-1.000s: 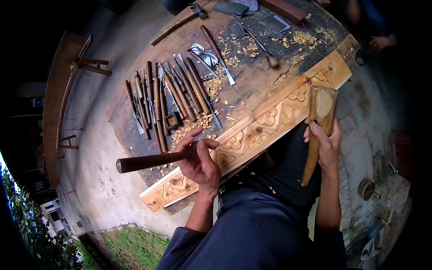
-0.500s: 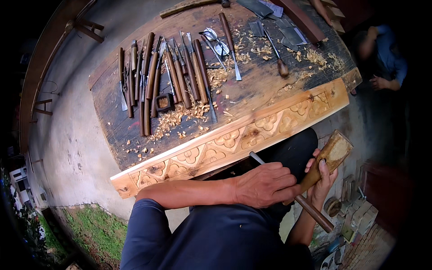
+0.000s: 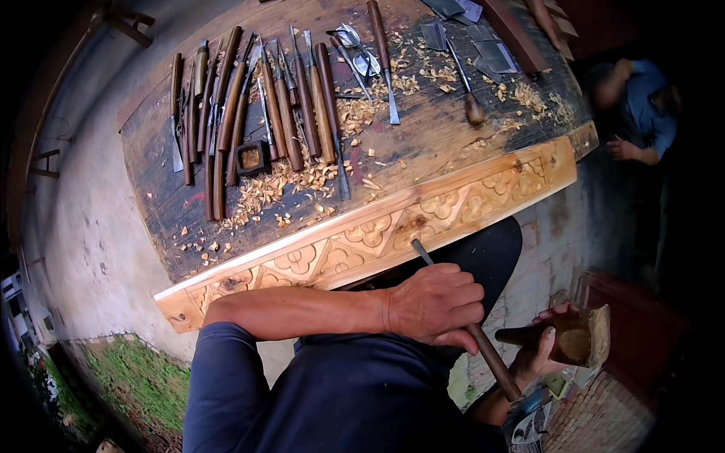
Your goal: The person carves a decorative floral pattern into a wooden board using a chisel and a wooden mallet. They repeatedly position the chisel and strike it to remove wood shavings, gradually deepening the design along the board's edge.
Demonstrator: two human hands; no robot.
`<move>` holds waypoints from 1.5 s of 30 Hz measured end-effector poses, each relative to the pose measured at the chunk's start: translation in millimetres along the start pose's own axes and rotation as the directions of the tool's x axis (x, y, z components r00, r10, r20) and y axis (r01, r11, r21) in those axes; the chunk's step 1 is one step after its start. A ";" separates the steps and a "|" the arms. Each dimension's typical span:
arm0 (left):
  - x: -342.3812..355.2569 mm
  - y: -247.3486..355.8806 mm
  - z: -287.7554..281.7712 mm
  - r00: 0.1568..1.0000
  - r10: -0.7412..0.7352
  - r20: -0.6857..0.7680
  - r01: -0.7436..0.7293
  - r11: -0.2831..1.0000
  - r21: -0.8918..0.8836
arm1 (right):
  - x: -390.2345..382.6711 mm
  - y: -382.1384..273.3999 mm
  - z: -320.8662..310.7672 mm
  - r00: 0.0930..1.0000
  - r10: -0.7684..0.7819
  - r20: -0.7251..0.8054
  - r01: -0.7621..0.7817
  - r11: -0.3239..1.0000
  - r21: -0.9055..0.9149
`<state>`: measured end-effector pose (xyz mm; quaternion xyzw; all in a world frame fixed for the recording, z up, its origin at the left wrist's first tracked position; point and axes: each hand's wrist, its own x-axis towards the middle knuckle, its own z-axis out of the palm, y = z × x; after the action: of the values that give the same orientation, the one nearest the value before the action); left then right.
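My left hand (image 3: pixel 436 306) is wrapped round a wood-carving chisel (image 3: pixel 495 364). Its metal shaft points away from me, and the tip meets or hangs just over the carved face of a long wooden board (image 3: pixel 302 260). Four-petalled flowers and slanting bands are cut into this board, which lies slantwise along the near edge of the workbench. Off to the right, my right hand (image 3: pixel 545 353) grips a wooden mallet (image 3: pixel 585 338) whose worn head faces outward. Its narrow handle end points left, near the chisel's handle but apart from it.
Several carving tools (image 3: pixel 283 113) lie in a row on the worn workbench (image 3: pixel 162 219), among wood shavings (image 3: pixel 264 192). Eyeglasses (image 3: pixel 362 57), a small dark square box (image 3: pixel 251 158) and a lone chisel (image 3: pixel 473 109) lie there too. Another person (image 3: pixel 642 113) is at the far right.
My right hand has swung the mallet down and right, away from my left hand. The chisel's tip has come onto or over the board. The whole view has shifted slightly.
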<state>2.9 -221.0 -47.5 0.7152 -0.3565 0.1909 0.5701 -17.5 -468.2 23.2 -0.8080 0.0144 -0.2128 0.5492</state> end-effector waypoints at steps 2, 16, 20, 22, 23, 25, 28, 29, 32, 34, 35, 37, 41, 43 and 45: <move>-1.0 -0.8 -1.1 1.000 -0.010 -0.011 0.010 1.000 0.007 | 0.7 -0.2 -1.2 0.999 -0.036 0.009 0.036 0.999 -0.001; -2.1 -4.2 -0.8 0.999 -0.006 -0.033 0.006 1.000 -0.011 | -3.2 -13.5 3.0 0.998 -0.049 0.044 0.050 0.998 -0.040; 0.0 -5.1 -2.5 0.999 0.003 -0.049 -0.004 1.000 -0.009 | -3.5 -13.6 1.1 0.991 -0.126 0.039 0.128 0.991 -0.028; -0.7 -5.1 -2.1 0.999 0.001 -0.050 -0.001 1.000 -0.014 | -4.1 -18.3 -0.2 0.991 -0.123 0.055 0.123 0.992 -0.003; -0.8 -5.3 -1.9 0.999 0.002 -0.052 -0.003 1.000 -0.014 | -4.9 -19.4 -1.5 0.992 -0.110 0.066 0.110 0.994 0.005; -0.7 -5.6 -1.5 0.998 0.004 -0.056 -0.005 1.000 -0.015 | -6.8 -21.3 -4.6 0.992 -0.085 0.088 0.084 0.996 0.020; 0.5 -4.9 -3.0 0.999 0.007 -0.047 -0.008 1.000 -0.014 | -7.3 -23.2 -9.5 0.988 -0.070 0.136 0.066 0.997 0.032; 0.2 -5.1 -2.7 0.999 0.009 -0.045 -0.010 1.000 -0.015 | -7.8 -23.9 -8.4 0.990 -0.057 0.126 0.053 0.998 0.041; -0.6 -6.3 -2.0 0.999 0.016 -0.036 -0.017 0.999 -0.028 | -9.9 -26.3 -1.4 0.993 -0.055 0.108 0.049 0.997 0.059; -1.1 -6.9 -2.4 0.999 0.021 -0.028 -0.022 0.999 -0.048 | -10.0 -26.4 2.1 0.989 -0.103 0.109 0.097 0.994 0.058; -1.1 -6.9 -3.2 1.000 0.018 -0.020 -0.019 0.999 -0.050 | -9.8 -26.5 -0.5 0.998 -0.023 0.067 0.016 0.995 0.102; -0.9 -6.6 -4.9 1.000 0.014 -0.006 -0.014 0.999 -0.051 | -9.2 -26.6 -6.4 0.993 0.118 -0.006 -0.115 0.976 0.187; 3.5 -5.6 -7.3 1.000 0.002 -0.015 -0.003 0.997 -0.075 | -10.2 -22.0 -12.6 0.981 0.191 -0.036 -0.175 0.950 0.258; 4.9 -5.1 -9.0 0.999 -0.005 -0.039 0.002 0.997 -0.079 | -14.1 -10.5 -26.5 0.989 0.122 0.080 -0.137 0.967 0.214; 4.2 -5.0 -7.8 1.000 -0.011 -0.028 0.009 0.998 -0.062 | -14.2 -14.2 -27.5 0.982 0.130 0.136 -0.155 0.968 0.196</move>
<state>10.4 -214.3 -45.8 0.6963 -0.3503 0.1871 0.5979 -43.3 -483.2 39.6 -0.7553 0.0167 -0.1232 0.6435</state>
